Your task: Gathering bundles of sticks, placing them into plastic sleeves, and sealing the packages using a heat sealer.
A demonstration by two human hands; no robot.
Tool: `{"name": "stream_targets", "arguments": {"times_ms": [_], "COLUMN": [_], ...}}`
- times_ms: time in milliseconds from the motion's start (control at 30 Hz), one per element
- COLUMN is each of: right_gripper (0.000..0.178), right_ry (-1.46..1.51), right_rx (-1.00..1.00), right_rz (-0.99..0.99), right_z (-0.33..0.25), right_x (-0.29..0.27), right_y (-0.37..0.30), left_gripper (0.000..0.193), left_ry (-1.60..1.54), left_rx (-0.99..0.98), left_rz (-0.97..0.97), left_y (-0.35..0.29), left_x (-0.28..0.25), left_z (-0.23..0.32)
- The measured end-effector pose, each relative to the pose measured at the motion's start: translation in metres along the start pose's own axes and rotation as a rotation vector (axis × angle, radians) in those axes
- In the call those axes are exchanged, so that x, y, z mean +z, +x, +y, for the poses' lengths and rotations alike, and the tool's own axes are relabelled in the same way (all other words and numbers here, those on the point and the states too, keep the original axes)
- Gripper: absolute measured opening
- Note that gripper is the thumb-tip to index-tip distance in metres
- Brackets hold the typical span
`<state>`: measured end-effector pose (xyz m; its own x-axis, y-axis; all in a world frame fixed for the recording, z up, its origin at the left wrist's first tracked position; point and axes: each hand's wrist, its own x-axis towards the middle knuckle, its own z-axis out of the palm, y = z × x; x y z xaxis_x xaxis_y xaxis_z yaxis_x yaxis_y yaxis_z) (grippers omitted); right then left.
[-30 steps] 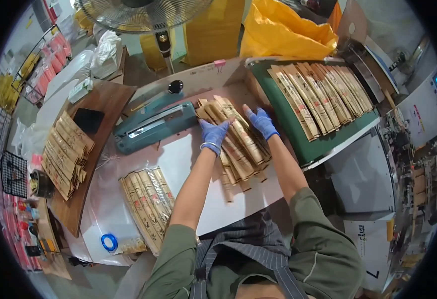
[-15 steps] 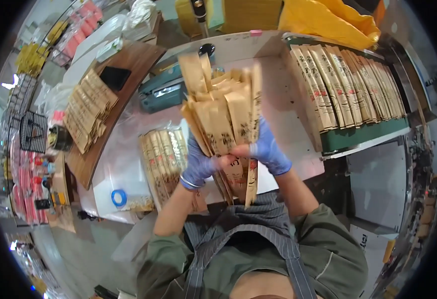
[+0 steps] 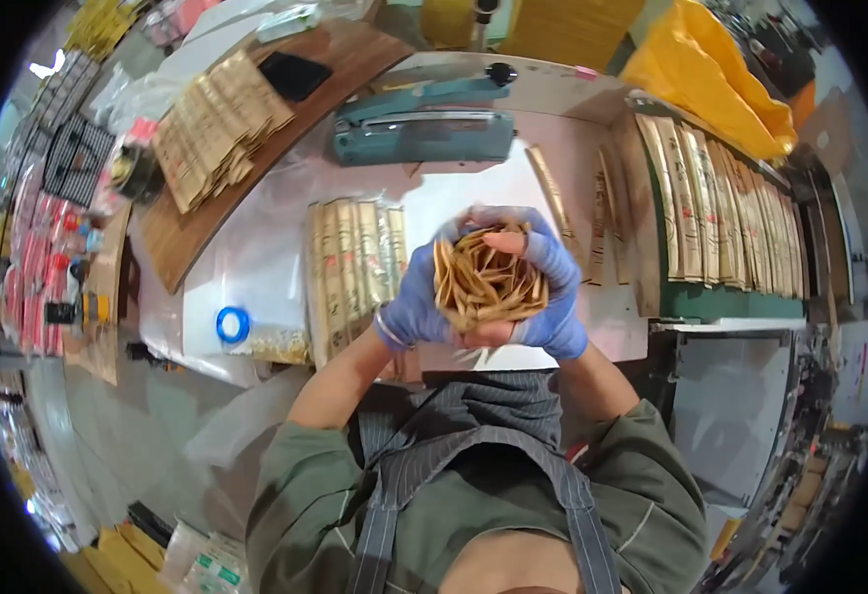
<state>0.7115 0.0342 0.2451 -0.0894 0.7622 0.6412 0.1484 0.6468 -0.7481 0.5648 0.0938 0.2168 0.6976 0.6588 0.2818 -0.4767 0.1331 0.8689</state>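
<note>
A thick bundle of narrow brown paper sleeves [image 3: 490, 279] stands upright between my hands, its open-looking ends facing up. My left hand [image 3: 415, 300], in a blue glove with bare fingertips, wraps round its left side. Around the right and far side curls my right hand [image 3: 560, 295], gloved the same way, its thumb over the top edge. What the sleeves contain is hidden. Just left of my hands, a row of similar sleeves in clear plastic [image 3: 353, 257] lies on the white table [image 3: 280, 247]. Loose single sleeves [image 3: 551, 194] lie to the right.
A teal bar heat sealer [image 3: 424, 136] sits at the back. On the right, a green-lined tray [image 3: 721, 303] holds many upright sleeves. The brown wooden board [image 3: 191, 236] at left carries more sleeves and a black phone [image 3: 295, 75]. A blue tape roll [image 3: 233, 324] lies near the left edge.
The bundle has tipped from lying lengthwise to upright, its ends now facing me. Both hands have closed round it. The view has shifted, uncovering the sealer and the loose sleeves.
</note>
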Motion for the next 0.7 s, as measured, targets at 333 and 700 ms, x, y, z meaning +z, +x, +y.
{"name": "stream_targets", "arguments": {"times_ms": [333, 700], "right_gripper": [0.038, 0.027], "right_ry": [0.652, 0.629], "right_rx": [0.892, 1.038], "right_rz": [-0.248, -0.151], "right_z": [0.067, 0.094], "right_x": [0.042, 0.09], "right_y": [-0.029, -0.038], "left_gripper": [0.065, 0.02], "left_ry": [0.539, 1.493], "left_rx": [-0.882, -0.311], "left_rz": [-0.076, 0.336], "left_y": [-0.093, -0.118], "left_x": [-0.07, -0.308], "left_z": [-0.03, 0.02]}}
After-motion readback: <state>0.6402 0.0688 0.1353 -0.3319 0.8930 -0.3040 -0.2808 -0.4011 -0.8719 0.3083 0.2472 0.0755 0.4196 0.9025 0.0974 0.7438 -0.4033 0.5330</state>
